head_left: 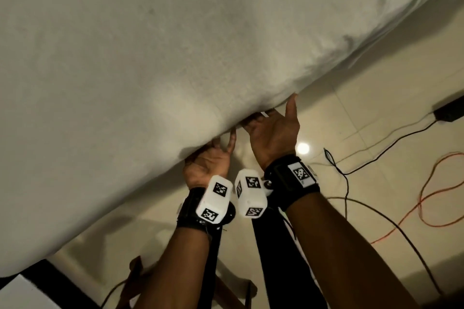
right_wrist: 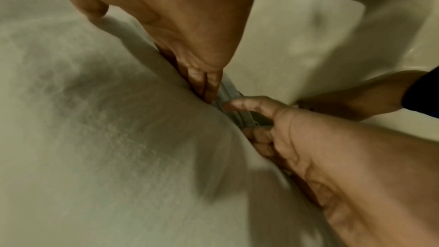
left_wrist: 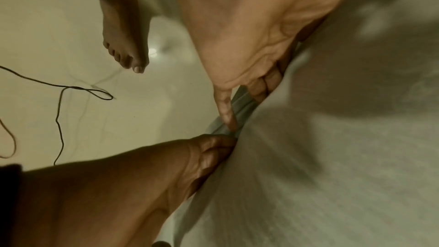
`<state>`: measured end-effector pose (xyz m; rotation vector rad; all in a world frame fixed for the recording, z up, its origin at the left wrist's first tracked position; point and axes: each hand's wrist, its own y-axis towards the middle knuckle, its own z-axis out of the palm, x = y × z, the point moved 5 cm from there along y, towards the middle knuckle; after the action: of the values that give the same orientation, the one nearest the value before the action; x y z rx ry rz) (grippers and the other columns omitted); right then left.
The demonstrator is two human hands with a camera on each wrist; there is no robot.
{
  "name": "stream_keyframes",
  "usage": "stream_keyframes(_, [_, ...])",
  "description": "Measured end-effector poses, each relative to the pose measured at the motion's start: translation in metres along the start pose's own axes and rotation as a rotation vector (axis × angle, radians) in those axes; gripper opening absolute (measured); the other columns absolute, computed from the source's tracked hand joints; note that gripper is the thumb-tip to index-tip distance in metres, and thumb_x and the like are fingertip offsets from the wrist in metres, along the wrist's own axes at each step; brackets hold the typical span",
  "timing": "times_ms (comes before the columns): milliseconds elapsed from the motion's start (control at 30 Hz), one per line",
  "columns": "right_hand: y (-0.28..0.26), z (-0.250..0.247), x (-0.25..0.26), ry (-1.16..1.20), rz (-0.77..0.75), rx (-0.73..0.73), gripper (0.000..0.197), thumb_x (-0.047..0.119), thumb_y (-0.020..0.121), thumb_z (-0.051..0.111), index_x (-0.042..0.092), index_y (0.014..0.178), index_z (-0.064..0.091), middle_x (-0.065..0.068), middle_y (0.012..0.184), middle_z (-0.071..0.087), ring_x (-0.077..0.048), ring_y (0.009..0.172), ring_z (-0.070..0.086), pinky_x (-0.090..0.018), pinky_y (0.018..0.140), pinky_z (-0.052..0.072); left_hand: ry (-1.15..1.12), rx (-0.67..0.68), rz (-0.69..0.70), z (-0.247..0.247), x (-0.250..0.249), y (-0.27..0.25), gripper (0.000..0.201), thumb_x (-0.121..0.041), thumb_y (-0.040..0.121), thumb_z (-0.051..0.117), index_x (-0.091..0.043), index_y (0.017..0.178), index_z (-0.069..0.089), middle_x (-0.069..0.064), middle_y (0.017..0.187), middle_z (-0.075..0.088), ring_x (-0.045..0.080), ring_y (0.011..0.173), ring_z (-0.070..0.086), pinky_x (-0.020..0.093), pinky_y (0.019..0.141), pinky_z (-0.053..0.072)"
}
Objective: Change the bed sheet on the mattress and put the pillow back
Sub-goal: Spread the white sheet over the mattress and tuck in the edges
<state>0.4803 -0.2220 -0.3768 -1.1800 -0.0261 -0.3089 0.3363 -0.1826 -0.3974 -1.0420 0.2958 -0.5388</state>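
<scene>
With both palms turned up at centre frame, the left hand and right hand hook curled fingers under the mattress edge, clamped on the white sheet, so push the cloth deep, evenly, keeping it taut.

There is one white bed sheet over one mattress. Two bare hands are at its lower edge: one left hand and one right hand. Each wrist carries one black strap, so two straps, and two white camera boxes with square markers. On the pale tiled floor lie one orange cable and at least two thin black cables. One bare foot shows in the left wrist view
</scene>
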Motion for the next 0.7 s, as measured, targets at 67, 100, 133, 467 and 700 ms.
stream_keyframes(67, [0.002, 0.003, 0.002, -0.022, 0.009, 0.011, 0.082, 0.07, 0.09, 0.05, 0.004, 0.139, 0.053, -0.023, 0.138, 0.058, -0.041, 0.127, 0.057, -0.057, 0.111, 0.04, -0.018, 0.014, -0.022, 0.003, 0.001, 0.003, 0.057, -0.035, 0.097, 0.021, -0.018, 0.136, 0.059, 0.008, 0.13, 0.064, 0.031, 0.123, 0.056, 0.074, 0.103, 0.033])
stream_keyframes(100, [0.003, 0.004, 0.003, -0.037, 0.016, 0.013, 0.081, 0.07, 0.091, 0.05, 0.005, 0.139, 0.054, -0.023, 0.138, 0.058, -0.041, 0.127, 0.057, -0.058, 0.111, 0.04, -0.016, 0.019, -0.026, 0.004, 0.001, 0.003, 0.059, -0.036, 0.096, 0.021, -0.017, 0.138, 0.058, 0.009, 0.133, 0.064, 0.031, 0.128, 0.054, 0.073, 0.105, 0.03])
stream_keyframes(133, [0.005, 0.005, 0.006, -0.06, -0.001, 0.006, 0.079, 0.068, 0.092, 0.049, 0.007, 0.141, 0.053, -0.023, 0.138, 0.058, -0.041, 0.127, 0.057, -0.059, 0.111, 0.04, -0.01, 0.038, -0.033, 0.006, 0.001, 0.0, 0.059, -0.037, 0.096, 0.021, -0.017, 0.139, 0.058, 0.009, 0.135, 0.063, 0.03, 0.131, 0.051, 0.072, 0.107, 0.028])
stream_keyframes(467, [0.041, 0.027, 0.046, 0.127, -0.065, 0.052, 0.075, 0.073, 0.09, 0.048, 0.018, 0.14, 0.058, -0.012, 0.138, 0.062, -0.039, 0.13, 0.055, -0.055, 0.114, 0.038, -0.079, -0.043, -0.066, 0.015, 0.004, 0.003, 0.07, -0.037, 0.099, 0.019, 0.005, 0.118, 0.07, 0.029, 0.132, 0.062, 0.044, 0.129, 0.052, 0.071, 0.114, 0.02])
stream_keyframes(700, [0.04, 0.032, 0.058, 0.093, 0.008, 0.048, 0.067, 0.069, 0.09, 0.048, 0.023, 0.137, 0.063, -0.007, 0.135, 0.064, -0.034, 0.126, 0.06, -0.051, 0.112, 0.041, -0.149, -0.165, -0.027, 0.01, 0.005, 0.017, 0.072, -0.055, 0.096, 0.023, -0.004, 0.136, 0.056, 0.027, 0.128, 0.064, 0.046, 0.128, 0.051, 0.074, 0.1, 0.033])
